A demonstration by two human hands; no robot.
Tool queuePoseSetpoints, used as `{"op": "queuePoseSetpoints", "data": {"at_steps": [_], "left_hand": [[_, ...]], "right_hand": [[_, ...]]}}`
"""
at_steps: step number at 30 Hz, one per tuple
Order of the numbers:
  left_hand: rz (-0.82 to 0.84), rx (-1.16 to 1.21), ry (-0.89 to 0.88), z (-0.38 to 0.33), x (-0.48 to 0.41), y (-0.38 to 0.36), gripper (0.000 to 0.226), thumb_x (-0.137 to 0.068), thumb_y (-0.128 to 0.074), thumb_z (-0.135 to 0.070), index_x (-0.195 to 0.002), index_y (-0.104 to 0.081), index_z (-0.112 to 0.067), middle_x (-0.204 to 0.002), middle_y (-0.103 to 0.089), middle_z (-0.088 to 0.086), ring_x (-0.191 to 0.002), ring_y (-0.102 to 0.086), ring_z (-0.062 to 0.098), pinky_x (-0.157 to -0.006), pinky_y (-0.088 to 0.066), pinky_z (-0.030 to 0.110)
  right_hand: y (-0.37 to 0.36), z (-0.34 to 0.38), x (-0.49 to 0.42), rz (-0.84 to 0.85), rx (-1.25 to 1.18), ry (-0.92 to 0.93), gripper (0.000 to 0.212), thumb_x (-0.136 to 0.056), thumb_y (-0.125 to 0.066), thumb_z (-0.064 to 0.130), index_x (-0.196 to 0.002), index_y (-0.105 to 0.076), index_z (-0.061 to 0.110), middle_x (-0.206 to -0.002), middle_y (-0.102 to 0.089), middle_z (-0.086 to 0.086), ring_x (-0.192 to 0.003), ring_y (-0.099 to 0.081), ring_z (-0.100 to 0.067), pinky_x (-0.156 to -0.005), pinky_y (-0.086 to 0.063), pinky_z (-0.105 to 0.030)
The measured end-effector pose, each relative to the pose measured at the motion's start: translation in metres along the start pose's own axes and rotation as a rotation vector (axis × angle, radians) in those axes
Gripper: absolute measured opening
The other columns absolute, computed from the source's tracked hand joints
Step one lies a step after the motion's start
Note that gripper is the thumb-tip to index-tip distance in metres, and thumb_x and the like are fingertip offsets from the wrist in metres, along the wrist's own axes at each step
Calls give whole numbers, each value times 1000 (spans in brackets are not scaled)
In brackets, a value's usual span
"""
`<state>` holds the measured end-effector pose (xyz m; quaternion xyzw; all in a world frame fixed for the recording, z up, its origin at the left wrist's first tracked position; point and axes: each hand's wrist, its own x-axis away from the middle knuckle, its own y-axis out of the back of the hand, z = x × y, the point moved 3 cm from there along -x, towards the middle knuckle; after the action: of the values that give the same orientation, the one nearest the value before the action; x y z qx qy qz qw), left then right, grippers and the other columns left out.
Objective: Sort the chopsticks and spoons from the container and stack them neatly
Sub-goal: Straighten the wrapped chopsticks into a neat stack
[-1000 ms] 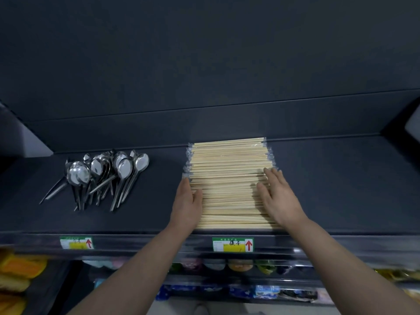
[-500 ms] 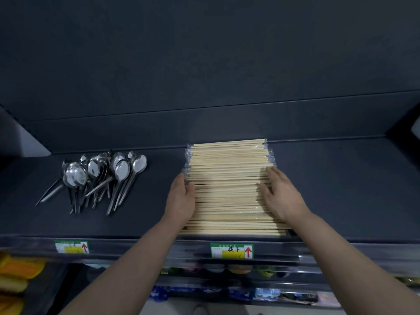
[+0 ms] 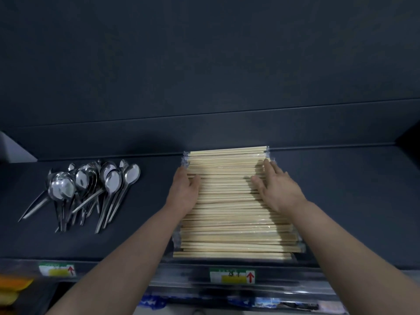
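Observation:
A wide stack of pale wooden chopsticks (image 3: 229, 201) in clear wrappers lies crosswise on the dark shelf (image 3: 341, 201). My left hand (image 3: 184, 192) presses flat against the stack's left ends, thumb on top. My right hand (image 3: 279, 189) rests on the stack's right part, fingers straight and spread toward the back. To the left, several metal spoons (image 3: 91, 187) lie in a loose fan, bowls toward the back wall, handles toward me. Neither hand touches the spoons.
The shelf ends at a dark back wall (image 3: 204, 87). Its front rail carries two green and yellow labels with red arrows (image 3: 231, 275), (image 3: 58, 269). Below are lower shelves with coloured packets; orange items (image 3: 11, 289) sit at the lower left.
Both hands have slid farther back along the sides of the chopstick stack. The stack's front rows now show in front of my wrists. The spoons have not moved.

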<state>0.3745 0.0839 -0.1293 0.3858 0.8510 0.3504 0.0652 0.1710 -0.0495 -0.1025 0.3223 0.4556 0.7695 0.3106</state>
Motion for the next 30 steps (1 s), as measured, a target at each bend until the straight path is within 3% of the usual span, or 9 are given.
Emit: {"op": "queuePoseSetpoints", "data": {"at_steps": [4,10,16,20,27,30], "left_hand": [[-60,-25,46,-3,-24,12,67,-102,-38,-40,-152,-15,-1,-160,-16,11,-147,-18,24,-121,-15,37],[-8,-22,35,-2,-59,3,62,-98,-41,-43,-145,-30,-4,-149,-37,15,-130,-45,24,-113,-33,44],[-44,-20,34,-3,-75,-1,74,-94,-39,-55,-144,-31,-1,-148,-40,17,-135,-39,30,-114,-31,48],[-43,-11,42,-12,-73,-3,71,-100,-41,-45,-153,-15,-5,-157,-25,11,-144,-25,25,-119,-21,42],[-99,38,2,-11,-69,-4,59,-100,-44,-38,-148,-30,-6,-145,-40,12,-133,-38,27,-114,-31,43],[-127,-24,-4,-15,-71,5,55,-101,-42,-37,-148,-31,-10,-150,-31,15,-135,-36,30,-114,-30,43]], "right_hand": [[7,-10,-23,-27,-3,-80,72,-100,-25,51,-154,-2,9,-161,0,-13,-148,-3,-26,-120,-10,-39],[6,-14,-57,21,-94,-91,77,-100,-28,52,-152,5,5,-161,7,-11,-148,5,-21,-119,-2,-35],[2,-9,-77,20,-74,-103,77,-99,-25,54,-153,3,7,-161,3,-9,-148,7,-21,-119,4,-39],[-1,-5,-79,1,-78,-89,73,-99,-24,55,-154,-4,10,-161,-4,-8,-148,5,-18,-119,7,-44],[3,-6,-68,-80,-143,-55,67,-99,-31,51,-152,-17,12,-157,-18,-9,-144,-18,-27,-120,-10,-40],[6,-7,-68,-80,-116,-33,65,-98,-32,53,-152,-20,19,-156,-18,-6,-143,-21,-28,-118,-18,-41]]}}
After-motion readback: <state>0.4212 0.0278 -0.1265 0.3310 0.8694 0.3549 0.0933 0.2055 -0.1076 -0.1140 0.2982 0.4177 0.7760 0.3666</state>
